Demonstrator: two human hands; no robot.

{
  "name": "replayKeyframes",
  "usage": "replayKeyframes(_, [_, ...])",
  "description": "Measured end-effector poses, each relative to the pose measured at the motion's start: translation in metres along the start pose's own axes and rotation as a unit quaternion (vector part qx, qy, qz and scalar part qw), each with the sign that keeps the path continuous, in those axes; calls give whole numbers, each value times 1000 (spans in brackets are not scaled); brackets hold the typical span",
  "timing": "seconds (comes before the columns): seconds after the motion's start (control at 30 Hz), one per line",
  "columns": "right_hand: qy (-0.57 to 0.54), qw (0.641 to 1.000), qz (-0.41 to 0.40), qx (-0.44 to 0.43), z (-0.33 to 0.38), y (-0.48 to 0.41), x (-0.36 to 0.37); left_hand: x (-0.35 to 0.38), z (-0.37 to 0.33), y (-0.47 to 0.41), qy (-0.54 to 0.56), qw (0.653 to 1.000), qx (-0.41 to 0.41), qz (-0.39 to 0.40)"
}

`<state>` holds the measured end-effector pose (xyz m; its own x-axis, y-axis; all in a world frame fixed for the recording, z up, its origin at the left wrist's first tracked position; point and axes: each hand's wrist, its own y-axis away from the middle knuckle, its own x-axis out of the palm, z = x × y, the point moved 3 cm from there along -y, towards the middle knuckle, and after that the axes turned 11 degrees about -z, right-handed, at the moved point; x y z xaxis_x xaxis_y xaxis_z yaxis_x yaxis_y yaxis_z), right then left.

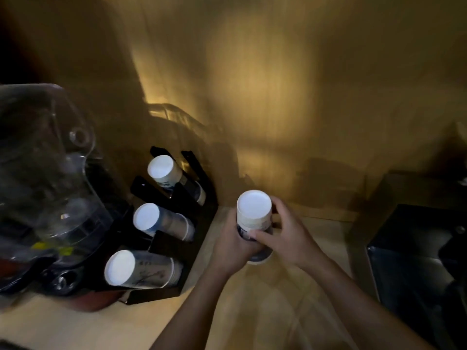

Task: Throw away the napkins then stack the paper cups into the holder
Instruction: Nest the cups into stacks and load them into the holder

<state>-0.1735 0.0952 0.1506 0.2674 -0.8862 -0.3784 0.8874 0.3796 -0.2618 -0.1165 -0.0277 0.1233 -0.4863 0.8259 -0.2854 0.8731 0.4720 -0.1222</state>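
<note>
An upside-down stack of paper cups (254, 210) stands on the pale counter, white base up. My left hand (230, 246) wraps its left side and my right hand (285, 236) grips its right side, thumb across the front. To the left sits a black cup holder (177, 198) with three slanted slots. Each slot holds cups lying base-out: a top stack (163, 170), a middle stack (151, 218) and a bottom stack (126, 267). No napkins are visible.
A clear plastic jug-like appliance (50, 173) with a dark base fills the far left. A black box (417, 248) stands at the right edge of the counter. A wooden wall (278, 97) rises behind. The lighting is dim.
</note>
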Motion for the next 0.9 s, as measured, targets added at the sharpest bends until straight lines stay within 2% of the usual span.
replayKeyframes(0.1, [-5,998,19,-67,42,-15,15,-41,-23,-7,-9,998,32,-52])
replayKeyframes(0.27, [-18,985,-4,-170,109,-40,40,-105,-63,-20,-20,988,92,-120])
replayKeyframes(0.43, [-25,971,-11,-238,167,-70,58,-157,-99,-43,-32,979,135,-152])
replayKeyframes(0.6, [-30,965,-20,-260,203,-99,80,-196,-121,-75,-51,971,177,-153])
replayKeyframes(0.7, [-28,966,-6,-255,205,-110,96,-206,-110,-93,-40,975,160,-147])
replayKeyframes(0.8, [20,963,4,-270,194,-114,111,-208,-90,-105,-45,977,150,-148])
replayKeyframes(0.9, [51,962,-18,-269,187,-119,114,-207,-79,-115,-53,977,144,-149])
